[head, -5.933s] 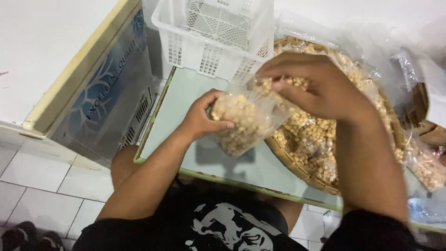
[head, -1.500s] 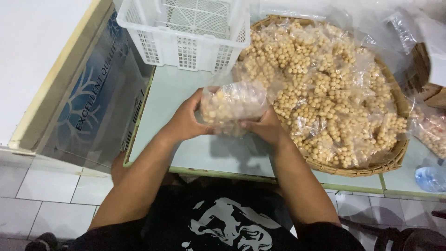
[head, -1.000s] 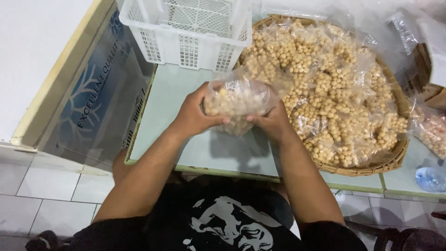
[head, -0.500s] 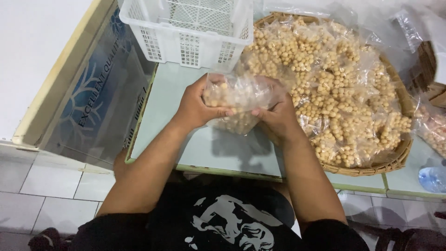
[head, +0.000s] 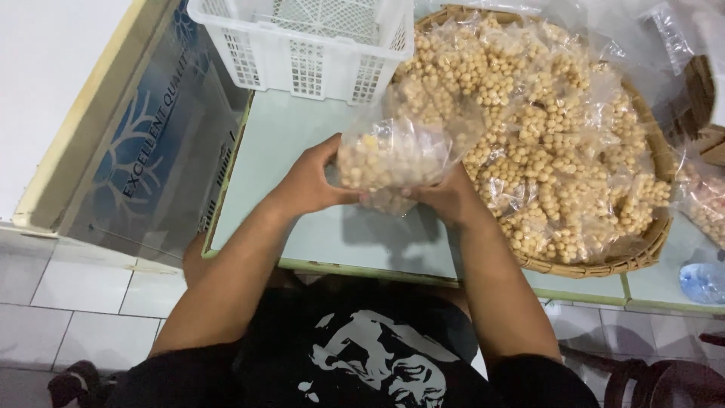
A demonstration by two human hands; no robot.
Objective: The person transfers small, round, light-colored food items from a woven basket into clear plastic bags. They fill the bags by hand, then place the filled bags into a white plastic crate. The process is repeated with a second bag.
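Single head view, steeply downward, close over the table (head: 317, 234).

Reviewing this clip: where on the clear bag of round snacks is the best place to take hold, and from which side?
Probably at the two ends of the bag, coming in from left and right, as the left hand and right hand do now. The bag is soft, bulging and lies crosswise, so support at both ends should keep the filling from sagging.

Setup was a pale green table (head: 302, 143) with a darker green edge, sitting on a floor of white tiles (head: 83, 287) with grey grout. On the left stood a white chest-type cabinet (head: 53, 83) with a cream rim and a blue-printed side. Light was bright and even, with soft shadows.
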